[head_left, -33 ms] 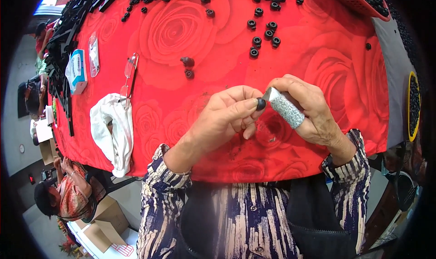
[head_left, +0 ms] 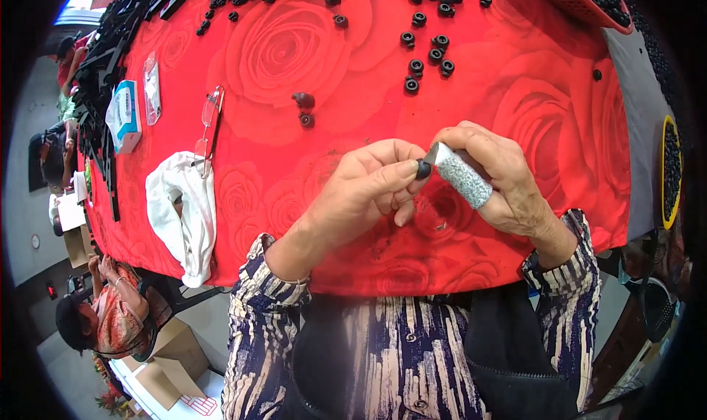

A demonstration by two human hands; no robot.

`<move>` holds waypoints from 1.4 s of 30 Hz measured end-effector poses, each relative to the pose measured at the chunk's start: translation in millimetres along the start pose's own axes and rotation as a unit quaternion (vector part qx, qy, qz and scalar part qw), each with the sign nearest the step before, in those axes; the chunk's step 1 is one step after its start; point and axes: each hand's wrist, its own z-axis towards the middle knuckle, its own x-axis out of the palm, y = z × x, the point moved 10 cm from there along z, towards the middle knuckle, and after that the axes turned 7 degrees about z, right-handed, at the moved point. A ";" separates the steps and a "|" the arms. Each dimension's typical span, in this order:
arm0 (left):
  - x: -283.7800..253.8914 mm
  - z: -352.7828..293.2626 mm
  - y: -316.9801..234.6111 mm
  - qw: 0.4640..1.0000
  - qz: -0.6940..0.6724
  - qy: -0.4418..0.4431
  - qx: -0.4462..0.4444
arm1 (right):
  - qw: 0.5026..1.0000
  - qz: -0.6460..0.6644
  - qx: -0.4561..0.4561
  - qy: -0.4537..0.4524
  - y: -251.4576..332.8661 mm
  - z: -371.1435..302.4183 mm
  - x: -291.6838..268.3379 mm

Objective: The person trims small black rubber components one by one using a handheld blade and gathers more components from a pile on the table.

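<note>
My left hand pinches a small round black part between thumb and forefinger, above the near middle of the table. In my right hand is a short-bladed knife with a thick, speckled grey-and-white handle. Its blade points left and its tip is right beside the black part; whether it touches cannot be told. Farther off, a black part lies against a dark brownish lump. Several similar black parts with ringed, hollow ends are scattered beyond my hands.
A red patterned cloth covers the table. At left lie a white cloth, eyeglasses, a tissue pack and piled black strips. A red basket and yellow-rimmed basket hold black parts. Another person sits at left.
</note>
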 end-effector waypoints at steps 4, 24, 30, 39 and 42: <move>0.2 3.3 3.5 1.000 -0.011 0.009 -0.004 | 1.000 -0.016 -0.004 0.014 -2.1 -1.5 1.0; -13.5 -1.4 -15.5 0.998 0.008 -0.041 0.057 | 0.989 -0.086 -0.121 -0.005 23.9 -0.8 -2.8; -0.6 -2.4 1.6 1.000 -0.003 -0.018 0.001 | 0.982 -0.106 -0.154 -0.038 28.4 -5.0 1.0; 13.5 -0.7 26.1 0.995 -0.075 0.018 -0.062 | 0.921 -0.245 -0.293 -0.071 46.0 -27.4 12.2; 13.0 -1.6 25.5 0.995 -0.072 0.018 -0.061 | 0.915 -0.249 -0.311 -0.066 51.8 -29.1 13.4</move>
